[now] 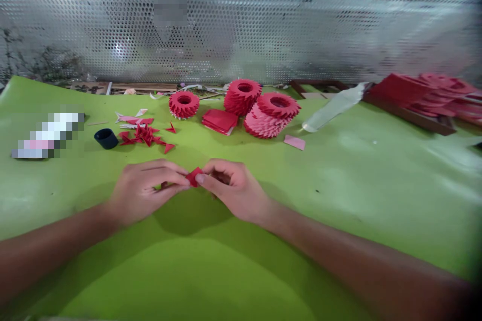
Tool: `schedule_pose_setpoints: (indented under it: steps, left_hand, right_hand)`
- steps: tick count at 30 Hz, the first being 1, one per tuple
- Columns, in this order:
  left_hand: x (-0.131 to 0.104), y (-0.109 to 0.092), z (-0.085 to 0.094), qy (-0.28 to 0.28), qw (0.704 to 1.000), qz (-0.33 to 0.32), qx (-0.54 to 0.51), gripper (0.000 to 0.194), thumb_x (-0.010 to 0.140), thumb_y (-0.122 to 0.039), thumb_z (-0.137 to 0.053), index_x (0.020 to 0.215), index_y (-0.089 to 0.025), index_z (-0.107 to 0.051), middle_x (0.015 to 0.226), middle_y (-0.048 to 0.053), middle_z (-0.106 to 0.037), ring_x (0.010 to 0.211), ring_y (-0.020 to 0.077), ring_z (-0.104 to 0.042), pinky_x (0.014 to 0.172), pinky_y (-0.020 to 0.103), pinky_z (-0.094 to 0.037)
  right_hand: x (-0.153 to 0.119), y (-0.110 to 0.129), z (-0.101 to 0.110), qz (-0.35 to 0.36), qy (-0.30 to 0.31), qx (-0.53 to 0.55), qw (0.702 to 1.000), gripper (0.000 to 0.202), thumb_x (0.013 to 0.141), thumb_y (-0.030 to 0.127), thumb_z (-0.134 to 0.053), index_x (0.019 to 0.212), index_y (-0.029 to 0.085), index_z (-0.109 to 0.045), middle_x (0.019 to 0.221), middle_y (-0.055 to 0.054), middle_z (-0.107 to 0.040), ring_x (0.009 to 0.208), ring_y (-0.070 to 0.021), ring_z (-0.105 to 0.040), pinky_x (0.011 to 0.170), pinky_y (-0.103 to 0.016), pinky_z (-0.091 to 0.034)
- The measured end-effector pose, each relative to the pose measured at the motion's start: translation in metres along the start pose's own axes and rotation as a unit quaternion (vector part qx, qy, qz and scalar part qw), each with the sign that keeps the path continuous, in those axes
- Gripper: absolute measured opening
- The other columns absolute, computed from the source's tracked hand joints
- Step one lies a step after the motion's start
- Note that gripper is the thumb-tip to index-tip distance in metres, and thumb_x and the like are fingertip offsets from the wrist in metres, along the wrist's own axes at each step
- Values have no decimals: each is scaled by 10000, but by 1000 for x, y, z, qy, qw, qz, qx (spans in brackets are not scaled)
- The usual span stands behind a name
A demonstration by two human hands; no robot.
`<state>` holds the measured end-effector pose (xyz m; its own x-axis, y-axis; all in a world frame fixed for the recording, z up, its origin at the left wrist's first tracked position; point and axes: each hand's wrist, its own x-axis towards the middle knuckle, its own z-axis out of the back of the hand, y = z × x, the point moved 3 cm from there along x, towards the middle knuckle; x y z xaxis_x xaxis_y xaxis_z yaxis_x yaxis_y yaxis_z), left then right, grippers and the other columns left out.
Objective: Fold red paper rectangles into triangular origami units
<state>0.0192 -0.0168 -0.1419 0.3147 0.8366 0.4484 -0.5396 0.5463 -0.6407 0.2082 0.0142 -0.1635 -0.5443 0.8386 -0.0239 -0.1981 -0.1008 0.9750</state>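
Between my two hands is a small folded piece of red paper (195,176), held above the green table. My left hand (148,188) pinches its left edge between thumb and fingers. The thumb and curled fingers of my right hand (235,188) grip its right side. Beyond my left hand lies a loose pile of small red folded pieces (144,134), with a dark round cup (106,139) at its left. A stack of red paper rectangles (220,121) lies farther back, near the middle.
Ring-shaped red paper structures (184,105) stand at the back, one partly pink (262,119). A pink paper piece (294,142) and a clear bottle (333,109) lie right of them. A brown tray (425,118) holds red paper. Perforated metal (241,25) rises behind the green table (357,200).
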Motion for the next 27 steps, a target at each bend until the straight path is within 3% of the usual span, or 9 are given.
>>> schedule_pose_setpoints:
  steps: [6,11,17,22,27]
  left_hand:
    - [2,7,-1,-1,985,130,-116,54,810,-289,-783,774,-253,-801,844,28,-792,652,155,-687,568,258,-553]
    - [1,19,-5,23,960,223,-169,196,780,-400,-795,785,-204,-784,714,34,-742,428,85,-509,384,203,-395]
    - [5,20,-8,36,943,238,-228,185,755,-332,-807,758,-167,-724,622,-14,-661,442,71,-520,398,168,-409]
    - [5,23,-10,27,934,254,-251,302,745,-338,-818,962,-163,-701,709,-11,-685,463,80,-542,397,173,-430]
    - [2,26,-14,73,937,257,-226,355,790,-406,-782,1036,-172,-678,792,9,-696,551,103,-572,466,199,-460]
  right_hand:
    - [0,9,1,72,-18,-62,995,347,940,468,-605,829,151,-690,640,24,-543,481,-73,-391,412,-216,-268]
    - [0,11,1,140,-45,-137,980,213,942,311,-606,865,142,-709,767,-27,-635,555,-87,-481,453,-218,-338]
    - [0,7,1,146,-22,-157,976,219,952,322,-590,911,143,-710,789,-33,-652,550,-86,-498,446,-210,-360]
    - [0,7,0,157,-37,-179,971,219,938,339,-618,883,143,-702,749,-17,-628,553,-86,-496,463,-210,-359]
    - [1,7,-1,140,-47,-172,974,221,943,305,-599,842,138,-703,719,-11,-620,542,-81,-473,446,-199,-330]
